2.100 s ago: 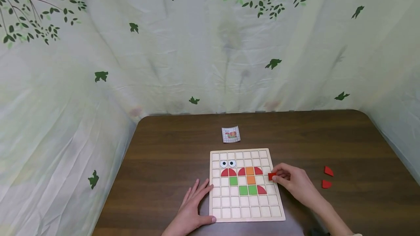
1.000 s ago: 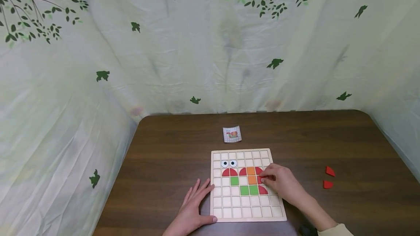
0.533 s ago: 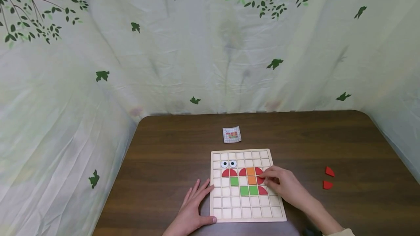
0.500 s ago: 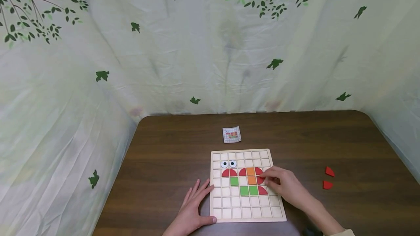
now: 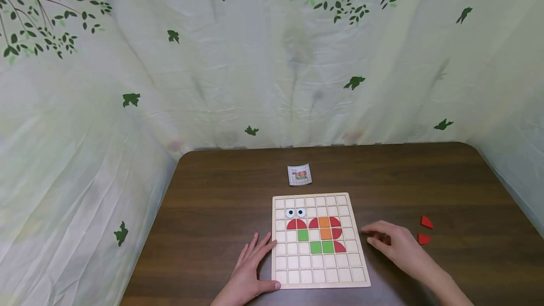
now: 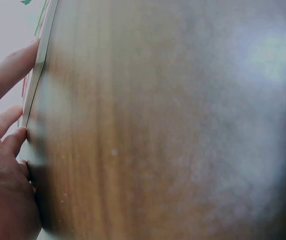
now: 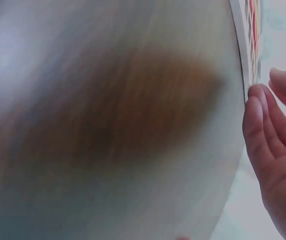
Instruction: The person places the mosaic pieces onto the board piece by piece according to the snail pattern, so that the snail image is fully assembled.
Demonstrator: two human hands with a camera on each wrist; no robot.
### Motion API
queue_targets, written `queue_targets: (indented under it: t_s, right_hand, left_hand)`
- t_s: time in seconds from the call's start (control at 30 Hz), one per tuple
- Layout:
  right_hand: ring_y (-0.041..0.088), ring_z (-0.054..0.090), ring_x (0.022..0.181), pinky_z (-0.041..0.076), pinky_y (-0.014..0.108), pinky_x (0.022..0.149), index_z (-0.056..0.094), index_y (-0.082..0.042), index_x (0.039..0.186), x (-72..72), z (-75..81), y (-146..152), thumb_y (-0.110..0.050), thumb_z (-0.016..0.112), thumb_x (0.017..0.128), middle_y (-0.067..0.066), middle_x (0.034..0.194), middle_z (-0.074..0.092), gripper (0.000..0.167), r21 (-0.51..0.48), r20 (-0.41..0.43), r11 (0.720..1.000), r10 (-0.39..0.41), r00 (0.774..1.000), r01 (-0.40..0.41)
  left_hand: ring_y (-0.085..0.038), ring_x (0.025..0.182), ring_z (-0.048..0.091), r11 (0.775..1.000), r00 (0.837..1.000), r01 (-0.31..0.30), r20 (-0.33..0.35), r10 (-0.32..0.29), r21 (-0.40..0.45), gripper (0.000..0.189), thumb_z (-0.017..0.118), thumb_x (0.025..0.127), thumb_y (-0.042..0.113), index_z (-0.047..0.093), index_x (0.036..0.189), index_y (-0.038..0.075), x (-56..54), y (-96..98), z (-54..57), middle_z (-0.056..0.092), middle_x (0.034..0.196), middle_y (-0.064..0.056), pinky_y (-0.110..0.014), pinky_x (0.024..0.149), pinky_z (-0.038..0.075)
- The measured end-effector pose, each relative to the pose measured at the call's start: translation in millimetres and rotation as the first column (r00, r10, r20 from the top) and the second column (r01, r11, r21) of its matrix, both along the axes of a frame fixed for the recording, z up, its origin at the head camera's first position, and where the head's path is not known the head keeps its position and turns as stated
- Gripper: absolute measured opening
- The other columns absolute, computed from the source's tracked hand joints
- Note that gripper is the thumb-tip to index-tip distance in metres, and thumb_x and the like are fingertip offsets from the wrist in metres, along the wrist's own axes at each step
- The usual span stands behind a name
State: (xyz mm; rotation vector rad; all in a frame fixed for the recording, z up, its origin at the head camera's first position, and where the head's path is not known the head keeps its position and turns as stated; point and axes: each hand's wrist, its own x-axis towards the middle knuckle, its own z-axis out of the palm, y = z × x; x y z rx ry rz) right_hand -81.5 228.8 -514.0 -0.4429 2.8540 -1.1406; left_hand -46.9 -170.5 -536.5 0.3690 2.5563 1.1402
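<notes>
A pale gridded board (image 5: 317, 277) lies on the table with colored tiles in its cells. Fingers and thumb spread, my left hand (image 5: 246, 275) touches the board's left edge and lower left corner; the left wrist view also has these fingers against the board's edge (image 6: 41, 60). My right hand (image 5: 399, 249) hovers just off the board's right side, its fingers loosely bent and holding nothing visible. A red quarter-circle tile (image 5: 336, 233) sits in a cell right of the lower orange square (image 5: 325, 233). Two loose red quarter-circle tiles, one farther (image 5: 427, 222) and one nearer (image 5: 423, 239), lie beyond the right hand.
Behind the board lies a small printed card (image 5: 299, 174) with a gridded picture. Two eye tiles (image 5: 295, 213), green squares (image 5: 321, 247) and more red pieces (image 5: 296, 224) occupy board cells. A pale leaf-printed curtain (image 5: 272, 60) borders the dark wooden table (image 5: 225, 192).
My right hand brought a red quarter-circle tile onto the board, let it go beside the lower orange square, and drew back to the right. The left hand stays at the board's edge.
</notes>
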Motion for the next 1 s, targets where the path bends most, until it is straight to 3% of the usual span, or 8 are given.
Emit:
queue_targets:
  t_s: [0.23, 0.37, 0.47, 0.67, 1.0]
  right_hand:
    - [0.004, 0.06, 0.087, 0.052, 0.029, 0.069, 0.073, -0.026, 0.106, 11.4, -1.1, 30.0, -0.011, 0.081, 0.08, -0.013, 0.106, 0.067, 0.031, 0.079, -0.152, 0.99, -0.106, 0.983, 0.119]
    - [0.019, 0.063, 0.098, 0.054, 0.04, 0.072, 0.074, -0.023, 0.105, 16.6, -2.2, 44.2, -0.01, 0.083, 0.077, -0.006, 0.11, 0.069, 0.032, 0.113, -0.222, 0.979, -0.144, 0.964, 0.172]
    - [0.031, 0.061, 0.098, 0.053, 0.049, 0.071, 0.074, -0.018, 0.106, 19.8, -2.0, 53.1, -0.008, 0.082, 0.077, 0.003, 0.113, 0.069, 0.031, 0.118, -0.199, 0.974, -0.166, 0.966, 0.192]
    - [0.038, 0.054, 0.102, 0.046, 0.062, 0.074, 0.072, -0.012, 0.11, 26.9, -2.7, 68.6, -0.008, 0.08, 0.08, 0.014, 0.116, 0.067, 0.031, 0.153, -0.101, 0.965, -0.201, 0.974, 0.215]
    - [0.043, 0.058, 0.102, 0.047, 0.062, 0.074, 0.073, -0.01, 0.105, 30.9, -12.2, 76.7, 0.001, 0.08, 0.075, 0.014, 0.114, 0.065, 0.032, 0.188, -0.106, 0.961, -0.183, 0.977, 0.201]
  left_hand:
    - [-0.033, 0.149, 0.005, 1.0, 1.0, -0.002, 0.011, 0.002, 0.008, 0.088, 0.084, 0.071, 0.043, 0.047, 0.147, 0.02, 0.4, -0.8, -1.6, 0.027, 0.16, 0.001, -0.059, 0.112, 0.001]
    - [-0.032, 0.149, 0.005, 1.0, 1.0, -0.004, 0.014, 0.004, 0.009, 0.088, 0.084, 0.071, 0.042, 0.047, 0.147, 0.021, 0.1, -0.7, -1.4, 0.027, 0.16, 0.001, -0.059, 0.112, 0.001]
    - [-0.032, 0.149, 0.005, 1.0, 1.0, -0.005, 0.018, 0.005, 0.01, 0.088, 0.084, 0.071, 0.042, 0.046, 0.147, 0.021, -0.3, -0.7, -1.0, 0.027, 0.16, 0.001, -0.059, 0.113, 0.001]
    - [-0.031, 0.149, 0.006, 1.0, 1.0, -0.002, 0.006, 0.001, 0.014, 0.088, 0.085, 0.07, 0.04, 0.047, 0.147, 0.02, 1.0, -1.2, -0.5, 0.027, 0.16, 0.002, -0.055, 0.112, 0.0]
    - [-0.032, 0.149, 0.006, 1.0, 1.0, 0.003, 0.0, -0.003, 0.022, 0.088, 0.084, 0.071, 0.041, 0.047, 0.147, 0.02, 0.7, -1.3, 0.0, 0.027, 0.16, 0.002, -0.058, 0.112, 0.001]
